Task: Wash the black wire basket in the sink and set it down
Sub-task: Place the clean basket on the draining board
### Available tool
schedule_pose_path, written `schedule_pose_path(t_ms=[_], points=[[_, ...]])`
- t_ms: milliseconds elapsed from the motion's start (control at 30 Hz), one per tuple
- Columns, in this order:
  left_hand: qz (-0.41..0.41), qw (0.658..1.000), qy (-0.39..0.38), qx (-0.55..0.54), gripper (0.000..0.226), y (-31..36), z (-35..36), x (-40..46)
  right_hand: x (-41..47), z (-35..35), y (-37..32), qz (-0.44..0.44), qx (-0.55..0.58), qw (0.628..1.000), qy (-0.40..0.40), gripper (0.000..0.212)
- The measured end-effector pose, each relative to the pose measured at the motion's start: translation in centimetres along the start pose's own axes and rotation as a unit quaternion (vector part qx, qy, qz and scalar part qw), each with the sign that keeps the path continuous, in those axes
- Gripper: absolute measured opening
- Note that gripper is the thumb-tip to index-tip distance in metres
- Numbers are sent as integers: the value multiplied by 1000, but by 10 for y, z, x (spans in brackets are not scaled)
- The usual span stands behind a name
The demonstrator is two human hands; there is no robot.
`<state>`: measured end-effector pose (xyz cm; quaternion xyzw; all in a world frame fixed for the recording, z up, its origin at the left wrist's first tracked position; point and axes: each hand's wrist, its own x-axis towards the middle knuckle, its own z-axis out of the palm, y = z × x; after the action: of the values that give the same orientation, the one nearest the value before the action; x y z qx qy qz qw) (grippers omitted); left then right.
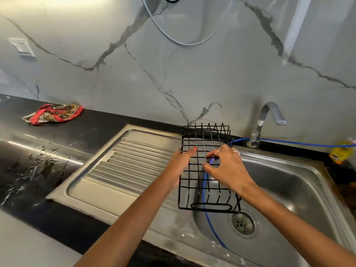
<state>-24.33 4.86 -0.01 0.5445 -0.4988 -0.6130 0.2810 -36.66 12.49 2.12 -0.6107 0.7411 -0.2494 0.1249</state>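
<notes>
The black wire basket is held upside down over the left edge of the steel sink, its grid bottom facing up. My left hand grips its left side, thumb on top of the wires. My right hand lies on the grid with its fingers curled into the wires. No water runs from the tap.
A ribbed steel drainboard lies left of the basin. A blue hose runs from the tap base down into the basin near the drain. A red patterned cloth sits on the wet black counter. A yellow bottle lies at the right.
</notes>
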Motion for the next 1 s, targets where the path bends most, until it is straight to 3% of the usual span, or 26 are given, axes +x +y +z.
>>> schedule_pose_path(t_ms=[200, 433, 867, 1000], points=[[6, 996, 31, 80, 71, 8, -106, 26, 34, 71, -81, 23, 50, 998, 2, 39], [3, 991, 2, 134, 71, -1, -189, 67, 58, 142, -140, 55, 72, 996, 13, 39], [-24, 989, -52, 134, 74, -25, -222, 103, 69, 192, -158, 114, 46, 992, 30, 39], [-23, 989, -57, 136, 64, -31, -225, 110, 71, 197, -159, 115, 30, 993, 24, 41]])
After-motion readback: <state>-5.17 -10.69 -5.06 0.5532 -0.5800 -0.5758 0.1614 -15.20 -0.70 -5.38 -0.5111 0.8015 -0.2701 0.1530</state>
